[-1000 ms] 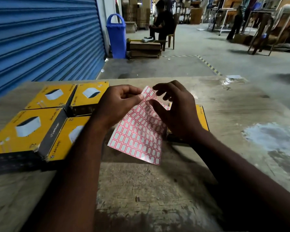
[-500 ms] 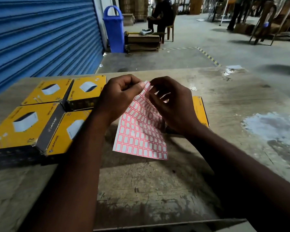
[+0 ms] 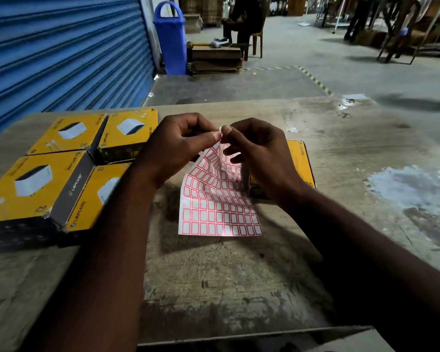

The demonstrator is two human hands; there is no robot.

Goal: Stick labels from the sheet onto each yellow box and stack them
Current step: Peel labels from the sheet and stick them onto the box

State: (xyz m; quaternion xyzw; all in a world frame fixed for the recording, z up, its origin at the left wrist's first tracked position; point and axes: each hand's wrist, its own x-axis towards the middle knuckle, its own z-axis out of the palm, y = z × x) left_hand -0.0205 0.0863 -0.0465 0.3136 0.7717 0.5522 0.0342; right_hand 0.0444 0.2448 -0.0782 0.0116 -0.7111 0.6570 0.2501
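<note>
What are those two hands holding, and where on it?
The left hand and the right hand both pinch the label sheet at its top corner.

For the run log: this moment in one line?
left hand: pinches label sheet | right hand: pinches its top corner | yellow boxes: flat on table

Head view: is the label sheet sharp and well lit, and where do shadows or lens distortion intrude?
Head view: the label sheet is sharp, its red grid clear; both forearms are underexposed near the bottom edge; the sheet throws a soft shadow on the table; wide-angle distortion slightly bows the blue shutter.
</note>
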